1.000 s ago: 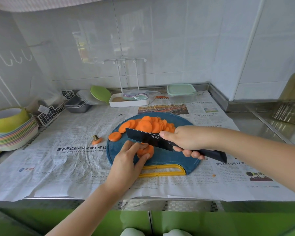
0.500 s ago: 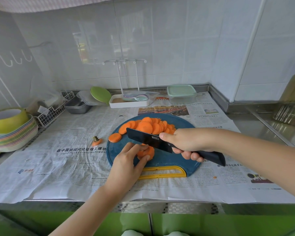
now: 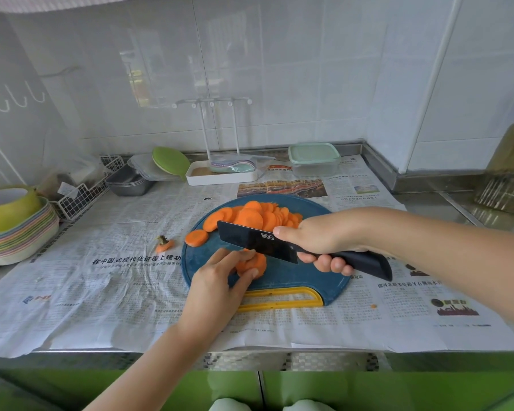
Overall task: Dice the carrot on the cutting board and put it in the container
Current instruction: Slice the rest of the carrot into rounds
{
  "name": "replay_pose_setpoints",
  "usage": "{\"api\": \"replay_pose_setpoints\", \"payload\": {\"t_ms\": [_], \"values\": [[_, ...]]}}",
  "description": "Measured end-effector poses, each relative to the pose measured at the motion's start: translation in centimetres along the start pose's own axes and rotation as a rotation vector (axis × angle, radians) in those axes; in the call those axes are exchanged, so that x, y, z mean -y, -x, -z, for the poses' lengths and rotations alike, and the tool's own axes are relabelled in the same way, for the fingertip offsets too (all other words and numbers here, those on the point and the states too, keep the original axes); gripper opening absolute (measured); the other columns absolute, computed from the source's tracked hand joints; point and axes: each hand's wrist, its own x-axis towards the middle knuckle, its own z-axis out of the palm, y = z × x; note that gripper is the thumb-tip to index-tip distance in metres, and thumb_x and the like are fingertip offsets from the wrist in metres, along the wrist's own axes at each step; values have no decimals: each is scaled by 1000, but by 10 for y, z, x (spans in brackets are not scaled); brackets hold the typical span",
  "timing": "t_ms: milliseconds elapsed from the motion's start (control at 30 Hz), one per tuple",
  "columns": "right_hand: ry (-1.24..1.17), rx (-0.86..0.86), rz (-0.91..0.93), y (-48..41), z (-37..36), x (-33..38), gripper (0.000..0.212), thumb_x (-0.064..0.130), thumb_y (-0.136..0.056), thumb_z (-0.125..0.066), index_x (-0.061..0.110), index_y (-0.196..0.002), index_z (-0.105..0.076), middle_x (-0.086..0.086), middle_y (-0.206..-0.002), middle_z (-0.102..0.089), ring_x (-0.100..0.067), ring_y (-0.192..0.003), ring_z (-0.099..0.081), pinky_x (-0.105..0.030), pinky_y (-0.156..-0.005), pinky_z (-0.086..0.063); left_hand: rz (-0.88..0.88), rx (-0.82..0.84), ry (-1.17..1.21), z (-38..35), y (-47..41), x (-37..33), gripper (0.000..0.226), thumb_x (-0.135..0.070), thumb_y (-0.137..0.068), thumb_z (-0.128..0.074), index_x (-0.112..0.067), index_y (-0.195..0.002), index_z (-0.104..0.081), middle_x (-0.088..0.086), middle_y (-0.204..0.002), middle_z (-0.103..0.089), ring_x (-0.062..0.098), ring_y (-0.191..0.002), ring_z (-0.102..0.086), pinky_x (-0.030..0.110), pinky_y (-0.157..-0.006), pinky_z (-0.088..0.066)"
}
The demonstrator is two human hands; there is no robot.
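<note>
Knife point(image 3: 250, 238) partly hides the held carrot point(image 3: 258, 264)

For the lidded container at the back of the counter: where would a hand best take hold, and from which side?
Probably across the clear side walls of the container, just under its mint lid, reaching in from the front and above. It stands upright with straight walls; the tiled wall blocks the back and the white tray sits close on its left.

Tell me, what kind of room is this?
Probably a home kitchen: white wall tiles, a knife over carrot slices on a cutting board, and a lidded food container.
</note>
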Motion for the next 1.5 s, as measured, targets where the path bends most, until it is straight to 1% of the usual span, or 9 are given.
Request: {"api": "replay_pose_setpoints", "payload": {"t_ms": [200,333,600,700,867,1033,1133,1333,1500], "values": [[-18,26,-17,-11,-8,0,62,68,-97,-18,15,-69,-35,3,-41,-33,-12,-30,-28,-14,-38,-32,1,-1,19,-1,1,1,31,-21,-81,-73,-20,-112,-69,-12,-99,-61,-4,-95,-55,4,-79,-42],[-41,-2,-14,-20,-16,-4,64,70,-95,-17,15,-68,-34,2,-40,-34,-13,-32,-30,-19,-39,-34,-5,-8,3,-1,-1,1,29,-20,-81,-73,-18,-110,-69,-11,-99,-61,-3,-92,-55,0,-77,-39],[-37,-117,24,-34,-40,-10,69,67,-97,-15,10,-67,-39,-5,-35,-37,-21,-36,-36,-28,-46,-39,-16,-1,-27,-2,2,2,27,-19,-82,-73,-18,-108,-68,-8,-95,-61,3,-86,-56,6,-76,-43],[-144,-78,23,-36,-36,-16,69,71,-95,-18,10,-69,-40,-2,-40,-37,-16,-35,-33,-23,-42,-37,-14,-1,-47,-2,2,2,27,-21,-83,-73,-19,-109,-67,-8,-96,-61,4,-81,-58,10,-73,-45],[-361,5,1,-37,-27,-26,65,73,-93,-25,16,-65,-38,2,-44,-31,-12,-33,-27,-18,-39,-30,-7,-9,-36,-2,2,1,26,-22,-84,-71,-19,-109,-67,-10,-96,-59,3,-81,-58,9,-73,-45],[-307,22,73,-30,-21,-21,62,69,-96,-26,16,-66,-39,2,-47,-32,-11,-35,-28,-19,-37,-30,-20,-6,-46,0,3,1,24,-29,-85,-66,-25,-109,-63,-12,-97,-58,3,-83,-57,7,-72,-43],[-258,1,106,-20,-12,-16,60,67,-97,-26,16,-68,-39,3,-46,-33,-10,-35,-29,-19,-36,-31,-27,-4,-43,0,2,-1,24,-25,-86,-68,-30,-107,-58,-13,-95,-57,3,-82,-57,11,-72,-45],[-178,-35,96,-6,-2,-10,60,67,-96,-28,15,-70,-40,3,-46,-34,-10,-34,-30,-18,-37,-31,-24,-6,-28,0,3,1,23,-21,-85,-70,-18,-107,-67,-12,-96,-58,2,-86,-57,5,-74,-43],[-162,-43,91,-2,-2,-8,61,68,-96,-27,15,-70,-40,4,-44,-35,-10,-33,-30,-17,-37,-31,-19,-2,-22,0,2,0,22,-22,-85,-70,-18,-107,-67,-10,-98,-59,3,-83,-60,11,-74,-46]]}}
